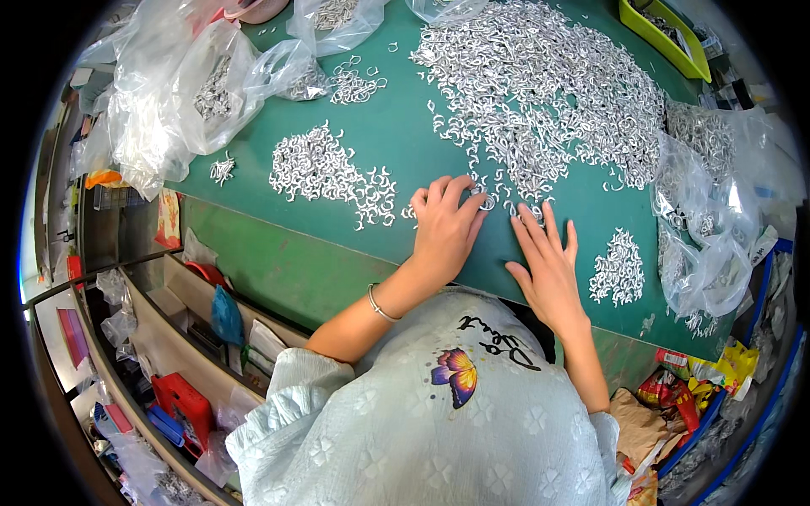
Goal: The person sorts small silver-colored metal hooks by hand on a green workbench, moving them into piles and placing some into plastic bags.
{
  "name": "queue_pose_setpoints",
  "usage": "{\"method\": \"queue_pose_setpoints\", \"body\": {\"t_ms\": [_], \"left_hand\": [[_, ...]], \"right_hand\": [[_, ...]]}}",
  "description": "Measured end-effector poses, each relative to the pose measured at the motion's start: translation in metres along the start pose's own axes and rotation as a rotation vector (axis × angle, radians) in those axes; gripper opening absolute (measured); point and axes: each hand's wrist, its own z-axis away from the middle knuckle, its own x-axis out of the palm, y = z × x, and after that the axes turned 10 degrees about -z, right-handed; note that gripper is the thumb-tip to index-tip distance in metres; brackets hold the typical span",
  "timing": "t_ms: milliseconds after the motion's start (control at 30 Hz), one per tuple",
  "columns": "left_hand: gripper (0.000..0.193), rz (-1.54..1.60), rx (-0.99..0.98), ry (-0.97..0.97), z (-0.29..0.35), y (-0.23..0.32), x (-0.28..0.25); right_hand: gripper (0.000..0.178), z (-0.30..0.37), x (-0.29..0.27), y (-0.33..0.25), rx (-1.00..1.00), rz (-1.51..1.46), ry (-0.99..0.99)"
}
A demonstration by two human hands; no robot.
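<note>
Small curved silver metal pieces cover much of the green tabletop, the largest heap [548, 84] spreading beyond my hands. My left hand [445, 226] has its fingers bent downward at the heap's near edge, thumb and forefinger close around a small curved metal piece [487, 202]. To its right, my right hand [547, 266] lies palm down with fingers stretched and spread, fingertips among loose pieces and nothing held. A smaller pile [316, 169] lies left of my left hand, trailing towards it. Another little pile [618, 268] sits right of my right hand.
Clear plastic bags of metal pieces stand at the left [215, 88] and right [704, 194] of the green table [354, 244]. A yellow-green tray [671, 38] is at the far right. Below left is an open drawer [169, 316]; packets [675, 392] lie below right.
</note>
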Motion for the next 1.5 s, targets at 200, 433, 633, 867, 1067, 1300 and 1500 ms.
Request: {"method": "queue_pose_setpoints", "body": {"t_ms": [200, 433, 633, 867, 1067, 1300, 1500], "left_hand": [[0.019, 0.212, -0.043, 0.074, -0.008, -0.004, -0.004], [0.018, 0.667, -0.421, -0.232, -0.002, -0.004, -0.035], [0.015, 0.869, -0.346, -0.469, 0.006, 0.024, -0.032], [0.024, 0.806, -0.311, -0.434, -0.006, 0.041, -0.036], [0.023, 0.662, -0.23, -0.381, 0.0, 0.033, -0.035], [0.023, 0.643, -0.21, -0.401, 0.002, 0.028, -0.034], [0.031, 0.334, -0.088, -0.128, 0.004, 0.018, -0.029]], "right_hand": [[0.051, 0.008, 0.005, 0.006, 0.004, -0.155, 0.179], [0.05, -0.004, 0.009, -0.002, -0.029, -0.138, 0.258], [0.027, 0.001, 0.007, -0.012, -0.033, -0.531, 0.284], [0.008, 0.013, -0.066, 0.034, 0.249, -0.594, 0.483], [0.028, -0.006, -0.271, 0.19, 0.226, -0.008, 1.197], [0.025, -0.036, -0.359, 0.237, 0.543, 0.492, 0.98], [0.02, -0.04, -0.237, 0.133, 0.0, 0.171, 0.938]]}}
